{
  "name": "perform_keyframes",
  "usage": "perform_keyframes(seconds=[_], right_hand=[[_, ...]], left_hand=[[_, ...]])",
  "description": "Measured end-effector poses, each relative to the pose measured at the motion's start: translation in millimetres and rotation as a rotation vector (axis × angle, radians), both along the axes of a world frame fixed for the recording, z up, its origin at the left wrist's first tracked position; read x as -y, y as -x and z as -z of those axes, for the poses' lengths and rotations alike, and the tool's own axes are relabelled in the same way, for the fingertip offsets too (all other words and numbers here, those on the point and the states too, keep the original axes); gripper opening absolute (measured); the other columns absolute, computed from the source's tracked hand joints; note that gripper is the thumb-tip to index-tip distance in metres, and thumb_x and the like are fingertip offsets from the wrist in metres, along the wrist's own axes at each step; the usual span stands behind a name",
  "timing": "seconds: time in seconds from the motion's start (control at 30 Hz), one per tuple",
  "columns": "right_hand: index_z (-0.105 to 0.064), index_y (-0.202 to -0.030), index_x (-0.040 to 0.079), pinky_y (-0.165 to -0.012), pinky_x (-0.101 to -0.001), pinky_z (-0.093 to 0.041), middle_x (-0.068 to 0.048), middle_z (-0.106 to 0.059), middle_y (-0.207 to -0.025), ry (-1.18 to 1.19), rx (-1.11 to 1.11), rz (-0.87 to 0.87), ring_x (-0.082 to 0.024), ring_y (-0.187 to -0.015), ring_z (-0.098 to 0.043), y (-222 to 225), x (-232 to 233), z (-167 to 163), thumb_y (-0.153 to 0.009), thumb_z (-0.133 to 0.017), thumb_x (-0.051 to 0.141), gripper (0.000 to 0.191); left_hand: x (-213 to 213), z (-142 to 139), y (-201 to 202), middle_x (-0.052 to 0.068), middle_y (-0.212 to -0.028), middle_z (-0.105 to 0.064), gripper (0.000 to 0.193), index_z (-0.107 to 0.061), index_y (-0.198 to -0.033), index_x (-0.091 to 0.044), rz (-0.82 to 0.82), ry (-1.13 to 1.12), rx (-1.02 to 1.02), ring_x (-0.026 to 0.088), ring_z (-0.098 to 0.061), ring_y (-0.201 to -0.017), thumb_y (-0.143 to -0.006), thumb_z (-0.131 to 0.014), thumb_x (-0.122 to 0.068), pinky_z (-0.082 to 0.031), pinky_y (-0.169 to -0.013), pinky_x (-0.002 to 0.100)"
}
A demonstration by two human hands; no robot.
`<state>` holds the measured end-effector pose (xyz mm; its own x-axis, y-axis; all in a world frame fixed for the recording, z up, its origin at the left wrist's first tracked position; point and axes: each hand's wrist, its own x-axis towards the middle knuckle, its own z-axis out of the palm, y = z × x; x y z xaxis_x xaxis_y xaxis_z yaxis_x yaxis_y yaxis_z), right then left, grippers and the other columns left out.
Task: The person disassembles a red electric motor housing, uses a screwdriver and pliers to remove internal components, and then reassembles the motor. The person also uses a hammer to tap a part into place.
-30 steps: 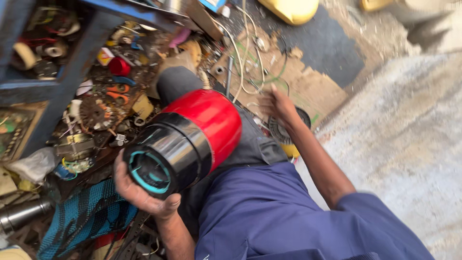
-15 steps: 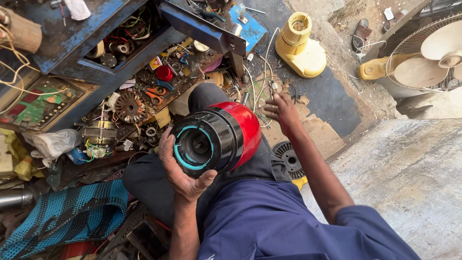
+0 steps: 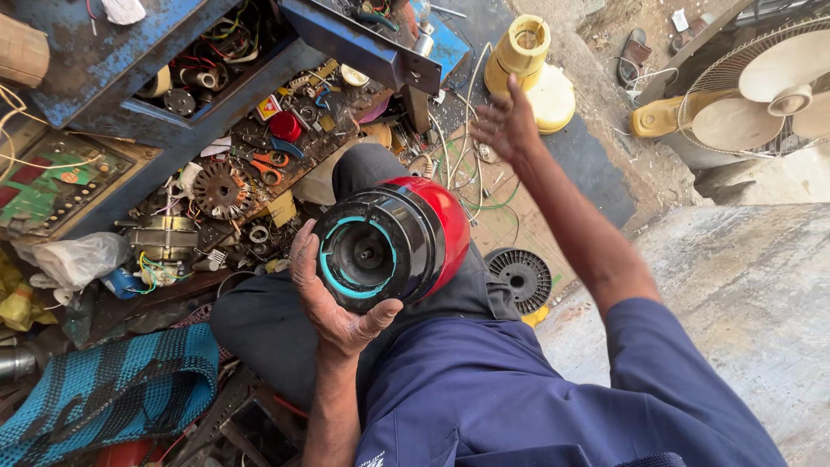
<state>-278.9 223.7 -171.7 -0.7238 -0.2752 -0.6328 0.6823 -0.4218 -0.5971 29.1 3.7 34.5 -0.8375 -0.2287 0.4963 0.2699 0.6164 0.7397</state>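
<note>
My left hand (image 3: 333,303) grips a red and black round appliance base (image 3: 393,242) from below, resting it on my lap. Its black open end, with a teal ring and a central drive socket, faces the camera. My right hand (image 3: 506,125) is raised with fingers spread and holds nothing. It hovers over the tangle of wires (image 3: 462,164) on the floor, close to a yellow appliance base (image 3: 532,69).
A blue metal workbench (image 3: 259,60) full of parts, wires, a metal gear (image 3: 222,188) and orange scissors (image 3: 270,164) stands at upper left. A black slotted disc (image 3: 521,277) lies by my leg. A table fan (image 3: 761,86) sits at upper right, a blue woven mat (image 3: 104,389) at lower left.
My right hand lifted off the floor by my knee and stretched up toward the yellow base. My left hand turned the red base so its open end faces me more squarely.
</note>
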Motion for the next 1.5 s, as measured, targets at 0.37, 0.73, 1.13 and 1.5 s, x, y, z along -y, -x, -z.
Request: perform_keyframes(seconds=[0.37, 0.73, 1.13, 1.5], right_hand=[[-0.024, -0.158, 0.006, -0.109, -0.0612, -0.044, -0.029, -0.042, -0.150, -0.083, -0.192, -0.007, -0.052, -0.136, -0.049, 55.0, 9.5, -29.1, -0.080, -0.053, 0.079, 0.111], [-0.016, -0.160, 0.006, -0.114, -0.0627, -0.042, -0.031, -0.032, -0.159, -0.011, -0.265, -0.025, -0.054, -0.145, -0.037, 66.1, 22.4, -7.5, -0.088, -0.048, 0.072, 0.102], [-0.026, -0.158, 0.004, -0.105, -0.0600, -0.049, -0.030, -0.038, -0.151, -0.098, -0.134, -0.005, -0.051, -0.135, -0.045, 38.2, 16.9, 8.3, -0.084, -0.044, 0.077, 0.106], [-0.026, -0.157, 0.006, -0.106, -0.0618, -0.044, -0.029, -0.038, -0.155, 0.008, 0.228, -0.015, -0.050, -0.136, -0.043, -82.1, -2.0, 79.3, -0.077, -0.043, 0.087, 0.115]], left_hand=[[0.6, -2.5, 6.7, 0.024, -0.160, -0.034, 0.110, -0.024, -0.158, -0.008, -0.005, 0.066, 0.042, 0.036, -0.041, -0.144, -0.082, -0.069, -0.074, -0.042, -0.122, 0.052], [-16.1, 6.2, 10.6, 0.020, -0.153, -0.037, 0.119, -0.017, -0.158, -0.004, 0.005, -0.126, 0.096, 0.031, -0.059, -0.132, -0.081, -0.073, -0.077, -0.057, -0.109, 0.045], [-18.1, 17.0, 7.3, 0.020, -0.160, -0.032, 0.125, -0.004, -0.165, -0.009, -0.036, -0.011, 0.030, 0.032, -0.050, -0.142, -0.080, -0.069, -0.074, -0.054, -0.121, 0.045], [-19.2, 19.9, 7.1, 0.020, -0.161, -0.032, 0.124, -0.001, -0.167, -0.014, -0.027, 0.008, 0.034, 0.032, -0.051, -0.140, -0.082, -0.068, -0.073, -0.055, -0.117, 0.045]])
